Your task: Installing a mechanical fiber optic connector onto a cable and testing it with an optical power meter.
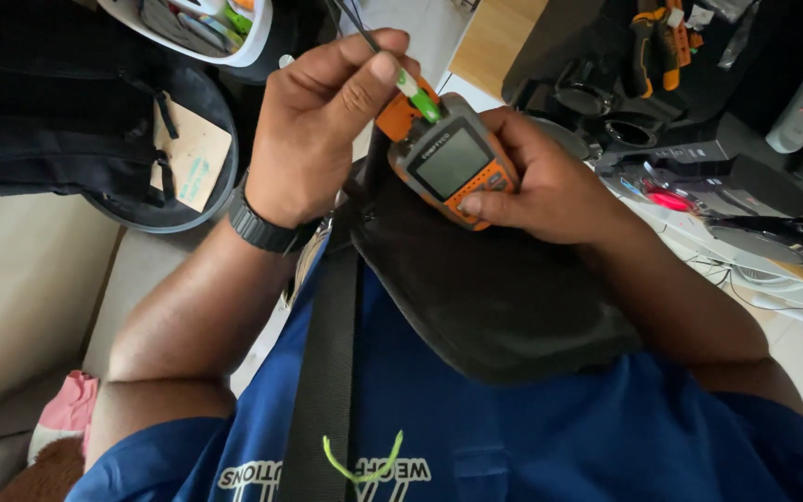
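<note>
Holding the orange-and-grey handheld meter (454, 163) over a black pouch (485, 288), my right hand (550, 186) wraps it, grey screen up; left hand (327, 121) fingers pinch a green connector (417, 96) at its top.

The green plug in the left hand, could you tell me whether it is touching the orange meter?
Touching. The head view shows the green plug, pinched by the left hand, with its tip meeting the top of the orange meter held by the right hand.

Orange-grey handheld meter (453, 160), green connector (419, 96) atop.
</note>
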